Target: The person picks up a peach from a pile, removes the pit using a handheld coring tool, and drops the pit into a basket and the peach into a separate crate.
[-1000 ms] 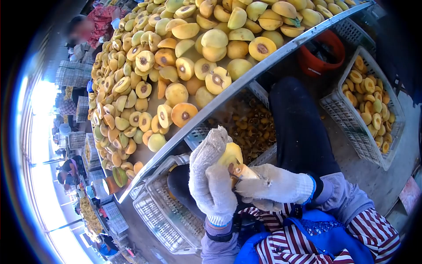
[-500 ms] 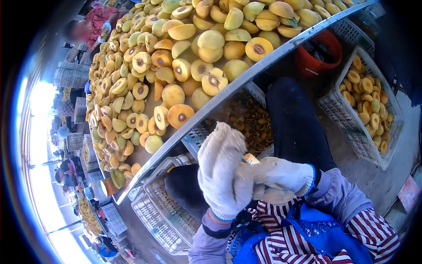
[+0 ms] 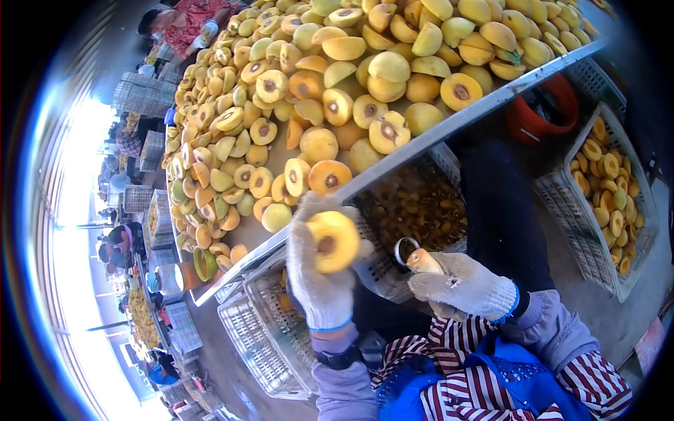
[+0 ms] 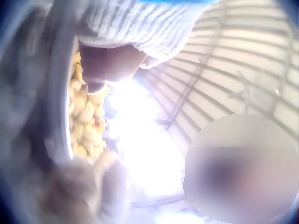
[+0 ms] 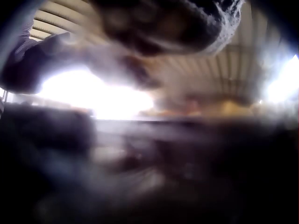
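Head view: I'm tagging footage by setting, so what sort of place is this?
Probably a fruit-processing shed: a long table piled with halved yellow fruit, white plastic crates of halves, and other workers down the line.

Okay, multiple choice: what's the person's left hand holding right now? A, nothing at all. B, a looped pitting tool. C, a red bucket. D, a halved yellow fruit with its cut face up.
D: in the head view the gloved left hand holds a halved yellow fruit, cut face and pit hollow towards the camera, while the looped tool sits in the right hand.
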A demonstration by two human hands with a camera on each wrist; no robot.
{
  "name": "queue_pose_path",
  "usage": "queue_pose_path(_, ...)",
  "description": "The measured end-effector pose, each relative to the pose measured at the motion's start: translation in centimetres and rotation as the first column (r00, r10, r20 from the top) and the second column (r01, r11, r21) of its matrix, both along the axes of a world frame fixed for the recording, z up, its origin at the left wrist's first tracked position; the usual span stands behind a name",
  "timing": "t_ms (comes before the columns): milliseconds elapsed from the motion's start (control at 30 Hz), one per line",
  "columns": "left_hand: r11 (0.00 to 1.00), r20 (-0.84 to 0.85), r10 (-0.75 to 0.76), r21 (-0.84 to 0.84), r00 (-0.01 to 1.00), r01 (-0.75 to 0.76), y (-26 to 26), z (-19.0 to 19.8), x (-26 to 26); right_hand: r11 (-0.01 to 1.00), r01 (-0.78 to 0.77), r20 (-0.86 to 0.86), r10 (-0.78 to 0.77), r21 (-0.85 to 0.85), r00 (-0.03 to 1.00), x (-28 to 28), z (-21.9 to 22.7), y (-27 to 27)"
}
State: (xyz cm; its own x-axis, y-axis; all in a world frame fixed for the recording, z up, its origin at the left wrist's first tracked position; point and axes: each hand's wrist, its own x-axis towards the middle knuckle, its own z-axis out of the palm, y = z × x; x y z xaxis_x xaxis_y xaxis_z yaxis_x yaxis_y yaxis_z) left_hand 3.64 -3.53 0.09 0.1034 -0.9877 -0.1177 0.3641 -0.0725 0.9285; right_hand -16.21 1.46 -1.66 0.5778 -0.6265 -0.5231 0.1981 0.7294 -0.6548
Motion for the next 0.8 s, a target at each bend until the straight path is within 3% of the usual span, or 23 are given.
queue_pose_path(33,0.995,0.139,0.085,-0.069,0.987,-0.076,-0.9,-0.6,1.8,1.0,-0.009,0.002,0.009,-0.005,1.0,-0.1,-0.1,-0.1)
queue_pose_path(100,0.955,0.458,0.279,-0.22,0.844,-0.197,-3.3,-1.7,5.9,1.0,-0.024,0.008,0.024,-0.002,1.0,-0.1,-0.2,-0.1)
queue_pose_path(133,0.965,0.726,0.263,-0.199,0.636,-0.171,-4.5,-2.3,8.4,0.997,-0.074,-0.049,0.075,0.011,0.996,0.0,0.3,-0.4)
queue_pose_path(167,0.973,0.909,0.216,-0.171,0.355,-0.155,-5.7,-2.8,10.9,0.996,-0.094,-0.068,0.094,0.007,0.993,0.1,0.3,-0.6)
queue_pose_path(200,0.98,0.989,0.141,-0.134,0.034,-0.15,-6.5,-2.4,11.6,0.994,-0.112,-0.087,0.112,0.008,0.99,0.3,0.3,-0.5)
queue_pose_path(300,0.915,0.827,0.404,-0.355,-0.392,0.193,-8.1,-1.3,12.0,0.991,-0.133,-0.103,0.132,-0.005,0.986,0.6,0.3,-0.9)
queue_pose_path(333,0.929,0.906,0.348,-0.297,-0.242,0.223,-9.5,-1.1,11.4,0.99,-0.14,-0.1,0.139,-0.007,0.985,0.8,0.2,-0.9)
queue_pose_path(433,0.914,0.975,0.221,-0.203,-0.013,0.352,-12.5,-1.0,9.0,0.987,-0.163,-0.057,0.163,0.001,0.985,1.0,-0.1,-1.3)
queue_pose_path(467,0.929,0.998,0.035,-0.015,-0.048,0.369,-13.6,-0.9,8.8,0.986,-0.169,-0.036,0.169,0.008,0.985,1.0,-0.2,-1.3)
queue_pose_path(533,0.856,0.936,-0.33,0.352,-0.124,0.379,-14.9,-0.7,8.5,0.99,-0.14,-0.047,0.141,0.02,0.989,0.9,-0.2,-1.4)
queue_pose_path(633,0.836,0.901,-0.267,0.393,-0.343,0.383,-15.4,-0.1,8.4,0.995,-0.103,-0.036,0.103,0.019,0.994,0.5,-0.3,-1.4)
queue_pose_path(667,0.853,0.901,-0.292,0.397,-0.322,0.338,-15.5,-0.3,8.4,0.995,-0.094,-0.027,0.094,0.015,0.995,0.4,-0.4,-1.5)
queue_pose_path(767,0.958,0.977,-0.208,0.191,0.056,0.213,-13.7,-1.2,9.0,0.991,-0.118,-0.083,0.123,0.061,0.989,0.0,0.2,-1.8)
queue_pose_path(800,0.979,0.948,-0.125,0.07,0.293,0.191,-13.3,-2.0,8.9,0.992,-0.118,-0.075,0.121,0.045,0.99,-0.1,0.0,-1.9)
